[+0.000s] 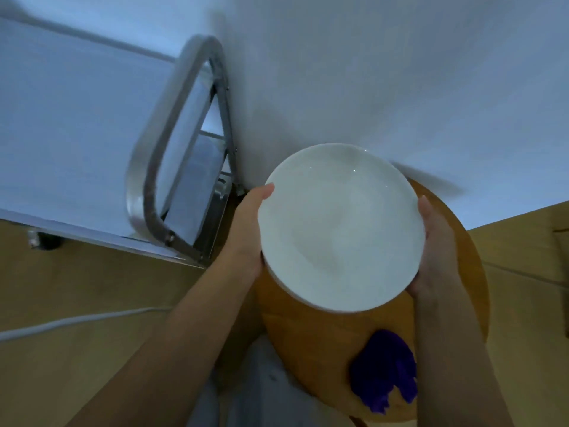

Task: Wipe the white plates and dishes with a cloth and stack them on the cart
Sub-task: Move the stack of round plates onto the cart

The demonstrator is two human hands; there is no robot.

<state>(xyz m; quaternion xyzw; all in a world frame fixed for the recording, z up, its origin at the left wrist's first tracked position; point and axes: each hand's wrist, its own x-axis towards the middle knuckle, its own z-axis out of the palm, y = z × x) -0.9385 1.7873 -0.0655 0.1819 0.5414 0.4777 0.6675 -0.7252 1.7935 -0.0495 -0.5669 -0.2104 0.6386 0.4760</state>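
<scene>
Gripped at opposite rims by both hands: a round, glossy white ceramic plate (340, 229), left hand (246, 235) curled along the left edge with the thumb hooked over the rim, right hand (437, 241) cupped round the right edge, thumb lying along it; held face up above a round, orange-brown wooden table (317, 349). Lying crumpled on that table near the right forearm, apart from the plate: a purple cloth (385, 371); standing to the left against the white wall, on the wooden floor: a steel cart with a tubular handle (181, 140).
</scene>
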